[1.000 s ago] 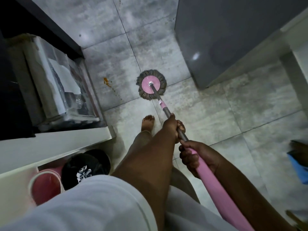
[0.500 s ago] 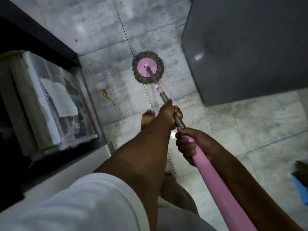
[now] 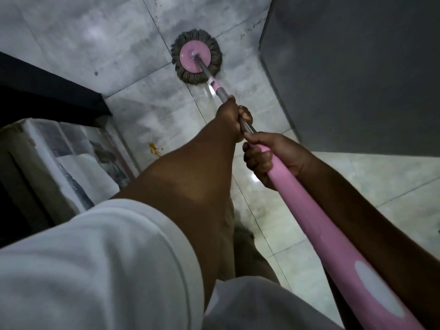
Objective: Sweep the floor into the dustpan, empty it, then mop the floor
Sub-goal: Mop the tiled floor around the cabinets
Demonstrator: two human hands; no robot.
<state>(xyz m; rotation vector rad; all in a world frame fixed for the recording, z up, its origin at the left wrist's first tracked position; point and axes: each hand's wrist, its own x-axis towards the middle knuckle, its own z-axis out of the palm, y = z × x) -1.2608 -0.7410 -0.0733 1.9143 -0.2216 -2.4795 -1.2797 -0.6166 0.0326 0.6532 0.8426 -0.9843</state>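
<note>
No readable text, labels, brands or numbers anywhere. The pink mop handle (image 3: 333, 236) carries a plain white oval patch (image 3: 378, 288), blank and blurred, with no lettering legible.

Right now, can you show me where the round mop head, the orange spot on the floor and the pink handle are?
round grey-fringed mop head (image 3: 195, 55): head view, on its pink centre disc.
orange spot (image 3: 153, 148): head view, middle of the stain on the grey tile.
pink mop handle (image 3: 309, 210): head view, mid-grip below the right hand.

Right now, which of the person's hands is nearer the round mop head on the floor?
Left. The left hand grips the metal shaft just behind the mop head; the right hand holds the pink handle farther back.
</note>
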